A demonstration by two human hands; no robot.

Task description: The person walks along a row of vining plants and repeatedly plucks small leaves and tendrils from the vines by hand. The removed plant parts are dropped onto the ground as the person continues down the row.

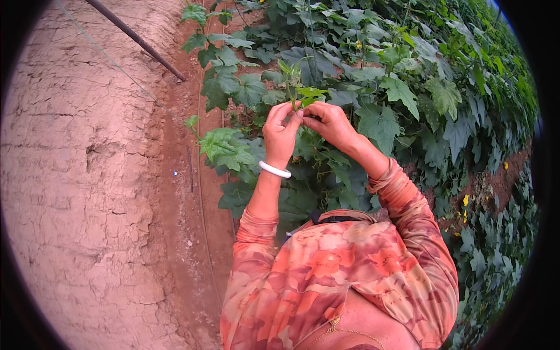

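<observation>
Both my hands meet in front of me at the leafy tip of a climbing vine shoot (292, 83). My left hand (282, 124), with a white bangle (274, 169) on its wrist, pinches the shoot's stem between thumb and fingertips. From the right, my right hand (330, 122) has its thumb and fingertips closed at the same stem, just under a bright green young leaf (311, 92). The fingers hide the exact point of contact. Lobed dark green leaves (310, 65) surround the hands behind and below.
On the left rises a cracked earthen wall (78, 175). A dark metal pole (135, 37) slants down to its foot. Thin green twine (118, 65) crosses the wall. A thin hose (201, 197) runs along the soil strip. Dense vines (459, 87) with yellow flowers (465, 200) fill the right.
</observation>
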